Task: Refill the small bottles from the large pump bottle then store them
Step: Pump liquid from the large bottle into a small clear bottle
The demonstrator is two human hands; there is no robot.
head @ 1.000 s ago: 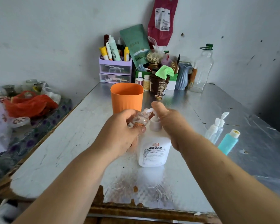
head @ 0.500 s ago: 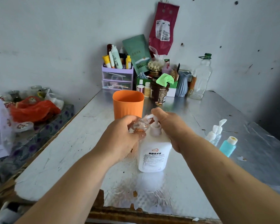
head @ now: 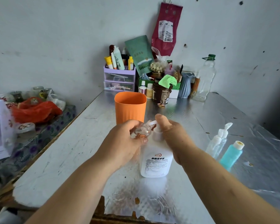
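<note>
Change: none in your hold.
Left grip (head: pixel 123 143): holding small bottle (head: pixel 142 131) at spout (head: pixel 149 122).
Right grip (head: pixel 173 138): thumb (head: pixel 160 118) atop large pump bottle (head: pixel 155 160); fingers hidden, cannot tell.

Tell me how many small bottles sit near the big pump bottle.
3: a clear bottle in the left hand at the spout; a white-topped bottle and a teal bottle on the table at right. Others may hide in back clutter.

soft, kinda dim daylight, bluish cast. glare on the metal table (head: pixel 217 120), dark shadow far right, wide-angle bending and slight blur at edges.
</note>
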